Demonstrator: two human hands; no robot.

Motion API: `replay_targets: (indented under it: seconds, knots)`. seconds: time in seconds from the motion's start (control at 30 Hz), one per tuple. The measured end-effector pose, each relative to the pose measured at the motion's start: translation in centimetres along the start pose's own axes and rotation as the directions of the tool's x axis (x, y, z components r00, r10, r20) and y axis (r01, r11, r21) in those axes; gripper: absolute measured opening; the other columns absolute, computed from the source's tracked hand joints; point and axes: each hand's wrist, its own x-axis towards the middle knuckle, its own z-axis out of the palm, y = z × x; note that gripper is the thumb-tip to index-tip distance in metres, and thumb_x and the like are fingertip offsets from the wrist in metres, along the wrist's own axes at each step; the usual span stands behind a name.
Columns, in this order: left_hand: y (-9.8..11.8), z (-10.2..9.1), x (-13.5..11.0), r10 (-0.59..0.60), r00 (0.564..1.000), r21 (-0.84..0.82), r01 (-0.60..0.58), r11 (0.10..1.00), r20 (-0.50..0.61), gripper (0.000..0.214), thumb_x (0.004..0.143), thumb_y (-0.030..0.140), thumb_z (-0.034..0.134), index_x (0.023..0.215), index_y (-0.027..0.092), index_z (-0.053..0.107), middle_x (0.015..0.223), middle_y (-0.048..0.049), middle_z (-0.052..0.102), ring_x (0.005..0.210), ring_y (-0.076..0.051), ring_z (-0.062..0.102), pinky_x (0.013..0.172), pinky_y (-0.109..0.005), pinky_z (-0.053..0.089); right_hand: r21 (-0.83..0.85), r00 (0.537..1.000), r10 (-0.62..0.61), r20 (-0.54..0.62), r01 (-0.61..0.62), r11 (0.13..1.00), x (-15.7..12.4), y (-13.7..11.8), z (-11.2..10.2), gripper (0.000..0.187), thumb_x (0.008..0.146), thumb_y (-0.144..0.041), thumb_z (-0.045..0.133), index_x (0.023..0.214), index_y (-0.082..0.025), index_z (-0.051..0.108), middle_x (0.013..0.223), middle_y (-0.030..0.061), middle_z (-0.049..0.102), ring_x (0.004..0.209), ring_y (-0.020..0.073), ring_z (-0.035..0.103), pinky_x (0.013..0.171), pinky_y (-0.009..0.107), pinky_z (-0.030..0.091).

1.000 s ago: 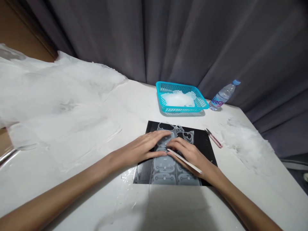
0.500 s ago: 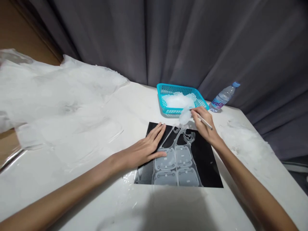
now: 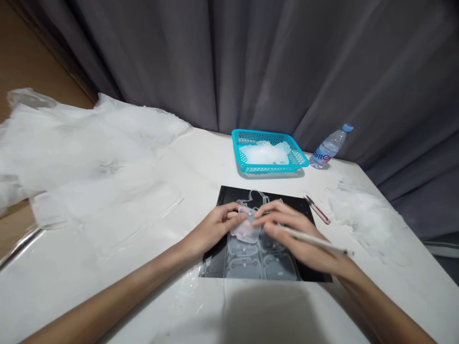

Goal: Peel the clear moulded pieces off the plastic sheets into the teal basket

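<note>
My left hand [image 3: 215, 228] pinches a small translucent plastic piece [image 3: 245, 235] between thumb and fingers, above a black mat [image 3: 224, 193]. Under it on the mat lies a clear moulded sheet [image 3: 245, 268] with rounded rectangular panels. My right hand [image 3: 299, 234], partly blurred, is at the piece's right side with its fingertips close to it. A slim white pen-like tool [image 3: 315, 240] rests in the right hand, its rear end pointing right. Whether the right fingertips touch the piece is unclear. Loose clear strips [image 3: 256, 195] lie at the mat's top edge.
A turquoise basket [image 3: 272, 168] holding translucent pieces [image 3: 267, 154] stands behind the mat. Right of it is a water bottle [image 3: 330, 147]. Pink-handled thread snips [image 3: 318, 211] lie by the mat's right edge. Clear plastic heaps cover the table's left [image 3: 96, 162] and right [image 3: 369, 217].
My right hand has come back from beside the basket to the mat, still with the white tool. My left hand, flat on the sheet before, now pinches the translucent piece. The snips have come into view.
</note>
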Motion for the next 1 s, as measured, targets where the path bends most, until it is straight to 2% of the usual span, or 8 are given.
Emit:
replay_targets:
  seconds: [0.1, 0.27, 0.47, 0.6, 0.67, 0.77, 0.87, 1.0]
  knots:
    - [0.0, 0.1, -0.3, -0.011, 1.000, 0.028, 0.011, 1.000, 0.022, 0.039, 0.094, 0.053, 0.069, 0.110, 0.017, 0.066, 0.094, -0.0079, 0.077, 0.082, -0.021, 0.070, 0.073, -0.032, 0.051, -0.210, 0.976, -0.064, -0.206, 0.019, 0.978, 1.3, 2.3, 0.1, 0.045, 0.113, -0.033, 0.033, 0.098, -0.023, 0.075, 0.120, 0.0101, 0.066, 0.122, 0.0264, 0.056, 0.110, 0.048, 0.044]
    - [0.3, 0.5, -1.0, 0.116, 0.993, 0.293, -0.105, 0.950, -0.022, 0.039, 0.103, 0.054, 0.052, 0.094, 0.018, 0.064, 0.083, -0.0034, 0.070, 0.076, -0.018, 0.063, 0.070, -0.030, 0.047, -0.263, 0.997, -0.081, 0.005, 0.079, 0.961, 3.8, 4.2, 1.9, 0.033, 0.113, -0.031, 0.032, 0.101, -0.022, 0.061, 0.104, 0.0074, 0.064, 0.100, 0.0221, 0.060, 0.095, 0.040, 0.048]
    - [0.5, 0.8, -1.7, 0.231, 0.973, 0.646, -0.184, 0.740, 0.013, 0.036, 0.110, 0.045, 0.038, 0.099, 0.020, 0.061, 0.076, -0.0010, 0.066, 0.064, -0.017, 0.061, 0.063, -0.030, 0.048, -0.232, 0.995, -0.049, 0.085, 0.068, 0.970, 4.6, 3.3, 2.1, 0.022, 0.111, -0.031, 0.044, 0.094, -0.022, 0.056, 0.097, 0.0015, 0.065, 0.089, 0.0178, 0.060, 0.088, 0.034, 0.044]
    - [-1.1, 1.7, -2.8, 0.481, 0.858, 0.818, -0.402, 0.410, 0.181, 0.034, 0.110, 0.028, 0.031, 0.103, 0.018, 0.063, 0.086, -0.0102, 0.070, 0.078, -0.025, 0.069, 0.070, -0.038, 0.054, -0.403, 0.994, 0.002, -0.108, -0.045, 0.914, 5.7, 4.8, 2.5, 0.019, 0.108, -0.022, 0.044, 0.091, -0.022, 0.054, 0.093, 0.0044, 0.064, 0.084, 0.0202, 0.059, 0.081, 0.033, 0.043]
    - [-1.6, 2.0, -3.4, 0.530, 0.814, 0.812, -0.466, 0.353, 0.237, 0.033, 0.110, 0.026, 0.031, 0.101, 0.019, 0.062, 0.090, -0.0114, 0.071, 0.083, -0.026, 0.070, 0.072, -0.038, 0.055, -0.458, 0.982, 0.027, -0.185, -0.110, 0.882, 6.3, 6.0, 2.6, 0.019, 0.104, -0.015, 0.045, 0.088, -0.021, 0.053, 0.091, 0.0064, 0.063, 0.082, 0.0219, 0.059, 0.079, 0.034, 0.043]
    - [-1.1, 1.5, -3.7, 0.415, 0.907, 0.716, -0.338, 0.611, 0.074, 0.030, 0.111, 0.037, 0.035, 0.096, 0.022, 0.055, 0.068, 0.0017, 0.057, 0.058, -0.016, 0.057, 0.057, -0.029, 0.046, -0.456, 0.980, 0.038, -0.193, -0.124, 0.881, 6.4, 7.0, 2.1, 0.019, 0.103, -0.016, 0.047, 0.086, -0.021, 0.054, 0.091, 0.0071, 0.063, 0.083, 0.0233, 0.060, 0.078, 0.035, 0.044]
    - [0.2, 0.6, -3.3, 0.222, 0.969, 0.427, -0.157, 0.890, -0.106, 0.035, 0.109, 0.051, 0.040, 0.094, 0.022, 0.053, 0.068, 0.0048, 0.051, 0.061, -0.013, 0.052, 0.060, -0.026, 0.042, -0.423, 0.966, 0.019, -0.259, -0.131, 0.896, 5.2, 6.5, 1.0, 0.017, 0.107, -0.028, 0.047, 0.097, -0.020, 0.058, 0.100, 0.0093, 0.063, 0.094, 0.0257, 0.063, 0.086, 0.038, 0.047]
    - [0.7, 0.3, -2.6, 0.089, 0.991, 0.060, -0.083, 0.995, -0.103, 0.036, 0.103, 0.055, 0.053, 0.096, 0.021, 0.058, 0.082, 0.0008, 0.060, 0.074, -0.015, 0.058, 0.070, -0.027, 0.048, -0.260, 0.956, -0.063, -0.285, -0.014, 0.966, 2.3, 4.6, 0.7, 0.020, 0.109, -0.033, 0.047, 0.115, -0.022, 0.063, 0.111, 0.0097, 0.062, 0.107, 0.0240, 0.063, 0.095, 0.038, 0.048]
